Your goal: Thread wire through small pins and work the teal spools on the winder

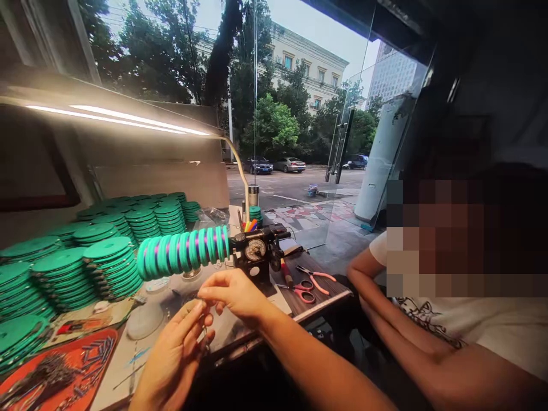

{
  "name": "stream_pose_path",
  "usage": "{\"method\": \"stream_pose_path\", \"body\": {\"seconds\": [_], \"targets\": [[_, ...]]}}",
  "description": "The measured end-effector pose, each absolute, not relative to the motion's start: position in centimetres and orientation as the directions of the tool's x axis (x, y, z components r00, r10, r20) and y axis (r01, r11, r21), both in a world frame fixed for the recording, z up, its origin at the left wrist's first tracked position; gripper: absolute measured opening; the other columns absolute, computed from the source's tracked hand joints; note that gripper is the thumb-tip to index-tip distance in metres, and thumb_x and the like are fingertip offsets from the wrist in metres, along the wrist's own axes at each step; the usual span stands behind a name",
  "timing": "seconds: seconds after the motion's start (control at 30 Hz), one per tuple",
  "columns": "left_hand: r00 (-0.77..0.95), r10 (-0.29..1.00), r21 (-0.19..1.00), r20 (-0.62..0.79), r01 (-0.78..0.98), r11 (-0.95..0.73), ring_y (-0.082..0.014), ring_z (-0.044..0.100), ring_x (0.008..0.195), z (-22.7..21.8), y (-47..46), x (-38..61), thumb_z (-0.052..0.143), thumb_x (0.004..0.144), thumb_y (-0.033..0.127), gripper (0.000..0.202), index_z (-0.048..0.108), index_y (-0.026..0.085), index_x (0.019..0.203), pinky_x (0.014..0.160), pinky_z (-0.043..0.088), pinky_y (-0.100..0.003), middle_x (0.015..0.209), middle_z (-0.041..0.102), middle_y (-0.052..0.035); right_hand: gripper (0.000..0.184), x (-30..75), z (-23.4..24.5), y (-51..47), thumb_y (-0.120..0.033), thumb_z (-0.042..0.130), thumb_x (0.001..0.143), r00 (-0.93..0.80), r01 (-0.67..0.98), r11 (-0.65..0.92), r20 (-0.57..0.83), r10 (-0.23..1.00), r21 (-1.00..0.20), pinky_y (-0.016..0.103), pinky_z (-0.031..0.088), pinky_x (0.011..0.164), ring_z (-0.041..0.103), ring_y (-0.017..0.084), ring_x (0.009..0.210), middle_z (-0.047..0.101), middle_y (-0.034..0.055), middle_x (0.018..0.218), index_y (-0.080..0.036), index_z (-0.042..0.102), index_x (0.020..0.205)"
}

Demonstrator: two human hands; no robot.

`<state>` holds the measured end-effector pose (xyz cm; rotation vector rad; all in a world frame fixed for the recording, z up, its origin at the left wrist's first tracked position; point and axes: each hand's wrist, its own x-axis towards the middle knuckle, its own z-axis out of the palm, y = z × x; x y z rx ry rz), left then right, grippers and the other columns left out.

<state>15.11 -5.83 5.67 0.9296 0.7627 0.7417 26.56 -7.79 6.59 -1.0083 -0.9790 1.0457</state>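
My left hand (173,354) and my right hand (233,294) meet over the workbench (240,328), fingertips pinched together on a small thin piece that is too small to name. Just behind them a black winding machine (257,257) with a round dial holds a horizontal spindle (184,251) loaded with teal spools showing pink between them. The hands are below the spindle and do not touch it.
Stacks of teal discs (64,268) fill the left. An orange tray (55,371) of small metal parts lies front left. Red scissors (305,291) and orange pliers (319,277) lie right of the machine. Another person (449,319) in a white shirt sits close on the right.
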Motion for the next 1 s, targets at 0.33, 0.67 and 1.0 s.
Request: {"method": "stream_pose_path", "body": {"seconds": [0.33, 0.67, 1.0], "targets": [[0.529, 0.815, 0.897, -0.235, -0.204, 0.391, -0.0096, 0.054, 0.064, 6.3, -5.7, 15.2, 0.062, 0.066, 0.029, 0.02, 0.063, 0.019, 0.083, 0.053, 0.048, -0.019, 0.088, 0.06, -0.0005, 0.012, 26.9, 6.9, -8.2, -0.027, 0.063, 0.055, 0.231, -0.177, 0.243, 0.199, 0.952, -0.954, 0.019, 0.027, 0.042, 0.045, 0.008, 0.048, 0.054, -0.003, 0.05, -0.016, 0.058, 0.052], [0.56, 0.811, 0.894, -0.171, -0.259, 0.367, -0.0059, 0.049, 0.061, 6.0, -5.8, 15.5, 0.067, 0.062, 0.022, 0.016, 0.06, 0.018, 0.075, 0.051, 0.044, -0.014, 0.076, 0.055, 0.0036, 0.014, 26.8, 6.6, -8.1, -0.029, 0.063, 0.055, 0.226, -0.185, 0.22, 0.177, 0.958, -0.958, 0.02, 0.031, 0.043, 0.043, 0.008, 0.045, 0.051, -0.0038, 0.049, -0.016, 0.058, 0.053], [0.621, 0.737, 0.775, -0.267, -0.316, 0.547, -0.0052, 0.048, 0.054, 4.4, -7.5, 13.9, 0.061, 0.068, 0.018, 0.006, 0.056, 0.014, 0.066, 0.051, 0.043, -0.018, 0.064, 0.051, 0.0037, 0.021, 26.5, 5.4, -9.2, -0.033, 0.063, 0.062, 0.125, -0.152, 0.182, 0.164, 0.978, -0.971, 0.021, 0.036, 0.046, 0.043, 0.007, 0.048, 0.046, -0.0046, 0.053, -0.014, 0.054, 0.06]]}}
